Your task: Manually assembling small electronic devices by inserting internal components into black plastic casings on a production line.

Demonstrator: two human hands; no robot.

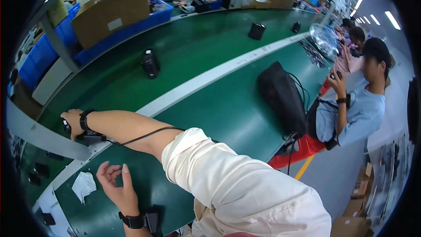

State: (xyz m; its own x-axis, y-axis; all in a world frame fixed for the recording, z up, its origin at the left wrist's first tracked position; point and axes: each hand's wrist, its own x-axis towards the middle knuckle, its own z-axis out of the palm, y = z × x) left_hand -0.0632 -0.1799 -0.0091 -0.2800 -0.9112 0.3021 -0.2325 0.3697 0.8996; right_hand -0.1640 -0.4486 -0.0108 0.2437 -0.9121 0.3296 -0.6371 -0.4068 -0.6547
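Observation:
My right arm, in a rolled cream sleeve, reaches across to the far left over the green conveyor belt [193, 39]. There my right hand [75, 123] is closed round a small black device [66, 126], partly hidden by the fingers and close to a grey post. Lower down, my left hand [117, 186] is raised above the green bench [171, 193] with its fingers loosely curled, thumb apart, and nothing in it. Beside it lies a crumpled white sheet [83, 187]. Each wrist wears a black strap with a small box, and a cable runs along my right forearm.
More black devices [150, 63] stand spaced along the belt. A pale metal rail [206, 72] divides belt from bench. On the bench lie a black bag [280, 98] and clear plastic bags [324, 39]. A co-worker [362, 101] sits at right; blue bins [127, 28] line the far side.

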